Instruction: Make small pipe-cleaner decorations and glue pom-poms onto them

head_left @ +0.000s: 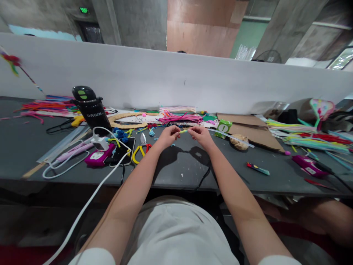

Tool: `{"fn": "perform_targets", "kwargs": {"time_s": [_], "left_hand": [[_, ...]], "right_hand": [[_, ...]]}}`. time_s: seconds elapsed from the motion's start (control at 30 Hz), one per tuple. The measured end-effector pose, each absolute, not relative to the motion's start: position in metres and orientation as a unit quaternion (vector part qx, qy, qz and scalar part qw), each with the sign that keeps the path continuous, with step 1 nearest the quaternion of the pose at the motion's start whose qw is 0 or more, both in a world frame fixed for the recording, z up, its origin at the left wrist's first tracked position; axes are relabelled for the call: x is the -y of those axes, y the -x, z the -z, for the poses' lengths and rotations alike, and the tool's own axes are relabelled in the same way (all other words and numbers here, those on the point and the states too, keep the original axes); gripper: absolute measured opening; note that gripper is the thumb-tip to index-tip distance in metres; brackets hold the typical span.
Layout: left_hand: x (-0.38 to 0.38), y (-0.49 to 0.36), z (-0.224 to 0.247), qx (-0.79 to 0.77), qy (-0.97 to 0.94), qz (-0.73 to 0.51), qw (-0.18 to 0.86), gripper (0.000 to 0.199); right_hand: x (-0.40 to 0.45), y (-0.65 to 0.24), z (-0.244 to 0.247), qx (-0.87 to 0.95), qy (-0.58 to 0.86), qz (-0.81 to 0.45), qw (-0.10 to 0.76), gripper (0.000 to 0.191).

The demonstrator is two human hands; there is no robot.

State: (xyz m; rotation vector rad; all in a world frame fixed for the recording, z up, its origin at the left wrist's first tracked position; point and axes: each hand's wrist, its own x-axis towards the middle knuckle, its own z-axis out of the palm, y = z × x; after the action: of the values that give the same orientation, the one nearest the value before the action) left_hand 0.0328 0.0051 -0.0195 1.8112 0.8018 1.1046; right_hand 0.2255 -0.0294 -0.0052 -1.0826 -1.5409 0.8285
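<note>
My left hand (170, 136) pinches one end of a short yellow-green fuzzy piece (183, 131), which looks like pipe cleaner. The fingers of my right hand (200, 135) are closed at its other end, so the piece spans the gap between both hands above the table. From behind my right hand a long, thin translucent strip (239, 140) runs out to the right; whether it joins the yellow-green piece is hidden by the fingers. Yellow-and-red-handled pliers (141, 150) lie left of my left hand. A green box (223, 128) and a tan round lump (239, 142) stand right of my right hand.
Bundles of coloured pipe cleaners (180, 117) lie along the white partition (143, 79). At left are a black tumbler (93, 114), a phone (128, 154), a purple block (99, 156) and a white cable (91, 198). Cardboard (252, 130) and a cutter (258, 168) are at right, near another person's leg (325, 217).
</note>
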Motion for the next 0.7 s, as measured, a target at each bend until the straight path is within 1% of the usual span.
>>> {"fn": "perform_targets", "kwargs": {"time_s": [0.43, 0.7], "left_hand": [[-0.0025, -0.0327, 0.0171, -0.316, -0.721, -0.440, 0.433, 0.006], [-0.0018, -0.0324, 0.0168, -0.317, -0.722, -0.435, 0.435, 0.006]], "right_hand": [[0.0266, -0.2269, 0.0088, 0.656, 0.434, -0.366, 0.498, 0.034], [0.0248, -0.2293, 0.0107, 0.671, 0.437, -0.351, 0.484, 0.036]]}}
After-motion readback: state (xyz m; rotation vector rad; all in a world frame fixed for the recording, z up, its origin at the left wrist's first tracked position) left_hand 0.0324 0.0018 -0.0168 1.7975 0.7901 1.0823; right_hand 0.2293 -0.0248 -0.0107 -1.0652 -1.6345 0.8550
